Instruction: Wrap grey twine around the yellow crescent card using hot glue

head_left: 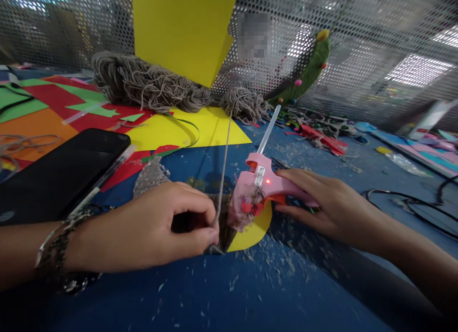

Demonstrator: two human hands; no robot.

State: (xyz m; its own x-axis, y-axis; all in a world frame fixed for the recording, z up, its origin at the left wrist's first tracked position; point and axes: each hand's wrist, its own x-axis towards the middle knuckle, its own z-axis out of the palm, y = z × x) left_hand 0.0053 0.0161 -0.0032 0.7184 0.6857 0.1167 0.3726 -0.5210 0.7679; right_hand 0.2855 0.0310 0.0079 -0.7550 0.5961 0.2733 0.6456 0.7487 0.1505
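My left hand (157,227) is curled closed, thumb and fingers pinching a grey twine strand (224,155) against a yellow paper shape (250,232) partly wrapped in twine. The strand runs up to a twine bundle (243,103) at the back. My right hand (322,198) rests on a pink hot glue gun (265,189) lying on the blue table, fingers stretched along its handle; a red light glows on it and a glue stick (269,129) pokes out of its back. The gun's nozzle end sits beside the yellow shape.
A black phone (60,174) with a pen (103,179) along it lies at left on coloured paper sheets (46,108). A bigger twine heap (143,84) and yellow card (179,31) stand against the mesh wall. Black cable (408,205) loops at right; scraps litter the table.
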